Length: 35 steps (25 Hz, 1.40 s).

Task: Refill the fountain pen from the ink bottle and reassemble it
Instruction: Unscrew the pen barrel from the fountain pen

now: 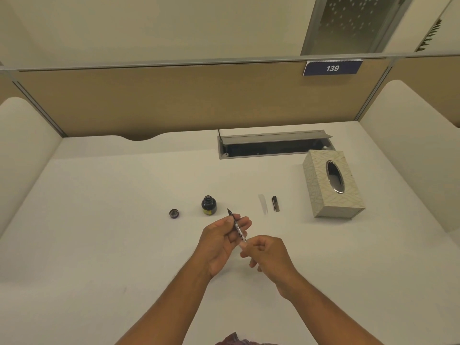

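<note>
My left hand holds the pen's nib section with its clear converter between thumb and fingers, nib pointing up and away toward the ink bottle. My right hand pinches the converter's rear end with its fingertips. The open ink bottle stands on the desk just beyond my left hand. Its dark cap lies to the bottle's left. To the right lie the clear pen barrel and the dark pen cap, side by side.
A patterned tissue box stands at the right. Behind it, an open cable tray is sunk into the white desk. Partition walls close off the back and both sides.
</note>
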Motion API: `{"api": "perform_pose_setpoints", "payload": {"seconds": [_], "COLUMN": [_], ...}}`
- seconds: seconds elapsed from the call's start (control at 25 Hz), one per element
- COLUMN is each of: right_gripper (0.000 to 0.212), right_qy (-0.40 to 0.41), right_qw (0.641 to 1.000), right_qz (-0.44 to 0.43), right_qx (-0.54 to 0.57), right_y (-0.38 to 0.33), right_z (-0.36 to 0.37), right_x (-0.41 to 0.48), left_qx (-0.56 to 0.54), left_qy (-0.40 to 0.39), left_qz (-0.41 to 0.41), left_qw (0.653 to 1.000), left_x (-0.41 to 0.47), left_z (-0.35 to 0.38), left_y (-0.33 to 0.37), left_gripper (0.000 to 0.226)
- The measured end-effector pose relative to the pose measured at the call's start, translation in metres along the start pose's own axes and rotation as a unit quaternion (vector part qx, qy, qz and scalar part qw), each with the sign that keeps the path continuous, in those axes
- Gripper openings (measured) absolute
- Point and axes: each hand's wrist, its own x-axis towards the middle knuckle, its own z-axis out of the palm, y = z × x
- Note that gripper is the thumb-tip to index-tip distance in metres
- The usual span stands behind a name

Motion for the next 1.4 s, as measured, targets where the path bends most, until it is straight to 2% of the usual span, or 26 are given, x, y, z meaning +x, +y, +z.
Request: {"api": "perform_pose_setpoints", "payload": {"seconds": [0.08, 0.16, 0.36, 0.6, 0.8, 0.88, 1.08, 1.28, 1.4], "right_gripper": [0.032, 0.034, 0.015, 0.037, 0.018, 0.020, 0.039, 0.023, 0.025], "right_qy": [-0.044, -0.073, -0.049, -0.097, -0.074, -0.063, -0.097, -0.057, -0.046], "right_qw": [0.998, 0.994, 0.997, 0.987, 0.989, 0.990, 0.984, 0.990, 0.990], "right_qz": [0.039, 0.061, 0.041, 0.105, 0.079, 0.079, 0.107, 0.085, 0.084], "right_qx": [0.025, 0.045, 0.043, 0.073, 0.097, 0.095, 0.108, 0.101, 0.102], "right_y": [-0.0007, 0.0007, 0.0038, -0.0008, 0.0031, 0.0045, 0.0047, 0.0077, 0.0085], "right_z": [-0.0002, -0.0013, -0.0022, -0.0019, -0.0023, -0.0025, -0.0004, 0.0020, 0.0029], "right_x": [0.0017, 0.0035, 0.0052, 0.0067, 0.0079, 0.0084, 0.0087, 0.0085, 0.0081], "left_qx": [0.005, 0.013, 0.002, -0.011, -0.018, -0.017, -0.011, -0.027, -0.037], "left_qy": [0.000, 0.001, -0.002, -0.005, -0.006, -0.008, -0.011, -0.008, -0.010], "left_qz": [-0.002, -0.002, -0.004, -0.003, -0.002, -0.002, -0.007, -0.007, -0.010], "left_qw": [1.000, 1.000, 1.000, 1.000, 1.000, 1.000, 1.000, 1.000, 0.999], "left_x": [-0.0006, -0.0007, 0.0013, 0.0036, 0.0024, 0.0025, 0.0040, 0.0039, 0.0024], "left_z": [-0.0011, -0.0027, -0.0047, -0.0030, -0.0034, -0.0041, -0.0040, -0.0046, -0.0033], "left_y": [0.0018, 0.0014, 0.0009, 0.0017, 0.0054, 0.0047, 0.0029, 0.0044, 0.0054], "left_gripper": [0.027, 0.028, 0.027, 0.027, 0.028, 0.027, 0.027, 0.027, 0.028]}}
